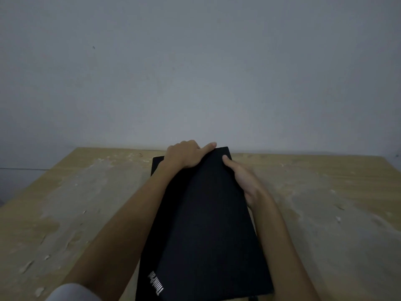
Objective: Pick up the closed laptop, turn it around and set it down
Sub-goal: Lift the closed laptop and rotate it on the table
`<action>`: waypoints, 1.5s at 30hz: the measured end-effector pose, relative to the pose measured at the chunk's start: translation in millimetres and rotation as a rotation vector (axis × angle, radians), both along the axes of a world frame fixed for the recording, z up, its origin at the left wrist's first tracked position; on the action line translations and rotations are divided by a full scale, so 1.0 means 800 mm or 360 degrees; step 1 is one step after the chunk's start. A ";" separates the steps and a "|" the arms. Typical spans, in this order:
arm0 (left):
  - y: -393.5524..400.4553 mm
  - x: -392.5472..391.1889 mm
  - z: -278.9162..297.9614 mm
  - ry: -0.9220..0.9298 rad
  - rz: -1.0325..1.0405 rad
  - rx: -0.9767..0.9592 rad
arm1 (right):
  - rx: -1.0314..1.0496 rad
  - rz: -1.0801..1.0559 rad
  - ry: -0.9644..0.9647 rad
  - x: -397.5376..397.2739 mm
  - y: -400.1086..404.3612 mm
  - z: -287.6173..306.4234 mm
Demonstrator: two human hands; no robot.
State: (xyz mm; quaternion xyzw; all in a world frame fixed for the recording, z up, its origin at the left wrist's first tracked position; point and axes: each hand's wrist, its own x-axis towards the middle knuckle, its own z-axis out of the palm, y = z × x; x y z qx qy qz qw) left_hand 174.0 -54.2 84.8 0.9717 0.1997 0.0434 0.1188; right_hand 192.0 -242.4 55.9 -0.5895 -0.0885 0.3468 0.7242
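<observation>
The closed black laptop [208, 224] fills the middle of the head view, its long side running away from me, with a silver logo near my end. It is tilted, its right side raised off the table. My left hand [186, 154] grips the far left corner, fingers curled over the far edge. Along the upper right edge, my right hand [245, 181] holds the laptop, thumb on the lid and fingers hidden underneath.
The wooden table [86, 203] is worn, with pale scuffed patches and flaking spots. A plain grey wall [195, 72] stands right behind the table's far edge. The table's left corner drops off at the far left.
</observation>
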 end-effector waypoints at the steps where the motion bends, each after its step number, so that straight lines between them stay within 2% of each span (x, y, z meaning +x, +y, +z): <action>1: 0.007 -0.003 -0.001 -0.0011 0.0055 -0.0025 | -0.0029 0.0036 -0.0003 -0.001 -0.003 -0.001; 5: 0.045 -0.018 0.001 -0.0144 0.0382 -0.0189 | -0.0105 0.0189 0.0101 0.002 -0.018 -0.007; 10: 0.096 -0.033 0.002 -0.0387 0.0660 -0.0569 | 0.0434 -0.0036 0.0413 0.005 -0.033 -0.009; 15: 0.125 -0.040 -0.006 -0.0556 0.0788 -0.0888 | 0.0545 -0.0479 0.0123 0.012 -0.027 -0.004; 22: 0.130 -0.049 -0.021 -0.0762 0.0873 -0.1378 | 0.0388 -0.0821 -0.0432 0.005 -0.004 -0.007; 25: 0.129 -0.048 -0.026 -0.0776 0.0864 -0.1508 | 0.0286 -0.0921 -0.0609 0.008 -0.004 -0.015; 28: 0.124 -0.057 -0.026 -0.0718 0.0773 -0.1478 | 0.0246 -0.0934 -0.0698 0.017 -0.013 -0.013; 32: 0.108 -0.084 -0.027 -0.0600 0.0363 -0.1569 | 0.0185 -0.0829 -0.0660 0.028 -0.035 -0.007; 35: 0.094 -0.098 -0.033 -0.0670 0.0131 -0.1663 | 0.0128 -0.0712 -0.0596 0.031 -0.052 -0.006; 41: 0.078 -0.102 -0.067 -0.1079 0.0116 -0.1580 | 0.0055 -0.0655 -0.0612 0.038 -0.068 -0.007; 45: 0.070 -0.101 -0.079 -0.1052 0.0186 -0.1569 | -0.0073 -0.0668 -0.0721 0.047 -0.076 -0.023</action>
